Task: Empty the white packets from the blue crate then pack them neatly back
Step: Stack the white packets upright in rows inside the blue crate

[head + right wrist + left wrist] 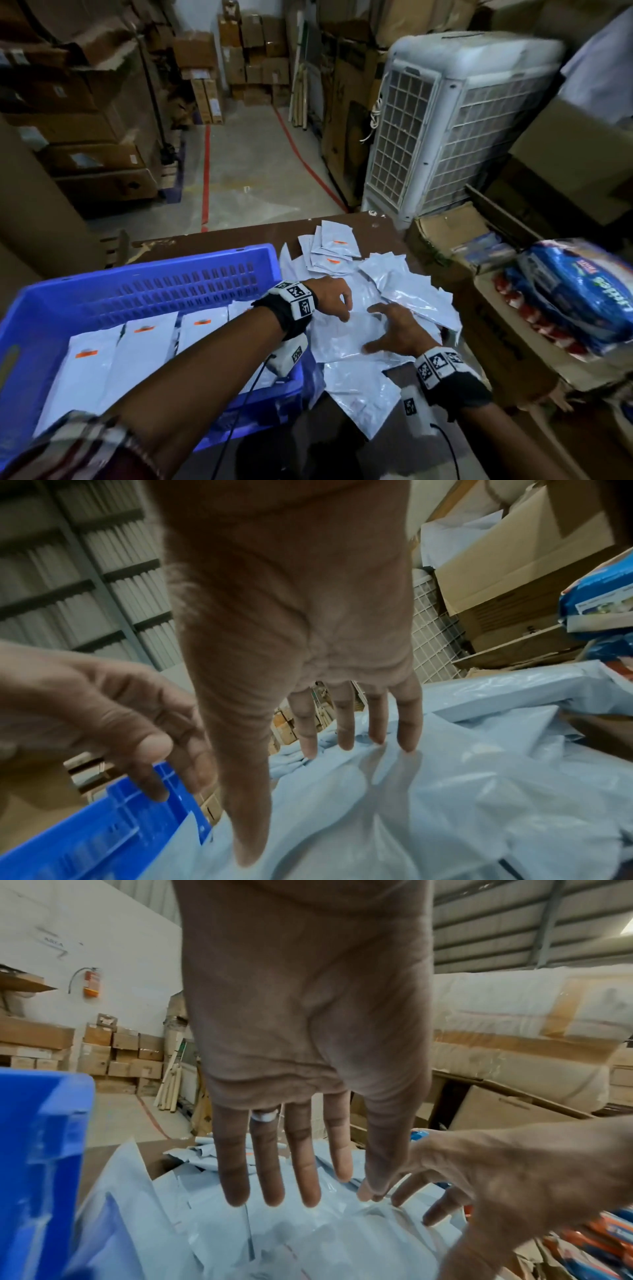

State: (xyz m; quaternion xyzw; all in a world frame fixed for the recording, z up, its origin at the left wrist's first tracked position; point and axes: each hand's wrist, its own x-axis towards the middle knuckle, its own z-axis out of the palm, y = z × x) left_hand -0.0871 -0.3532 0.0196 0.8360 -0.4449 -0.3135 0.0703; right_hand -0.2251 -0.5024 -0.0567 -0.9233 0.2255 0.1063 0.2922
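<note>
The blue crate stands at the left of the brown table and holds a row of white packets with orange marks. A loose heap of white packets lies to its right. My left hand reaches across the crate's right rim and hovers over the heap with straight fingers. My right hand is spread flat just above the top packet of the heap, its fingertips close to the plastic. Neither hand holds a packet.
A white air cooler stands beyond the table's far right corner. Open cardboard boxes with blue and red product packs crowd the right edge. Stacked cartons line the floor at left.
</note>
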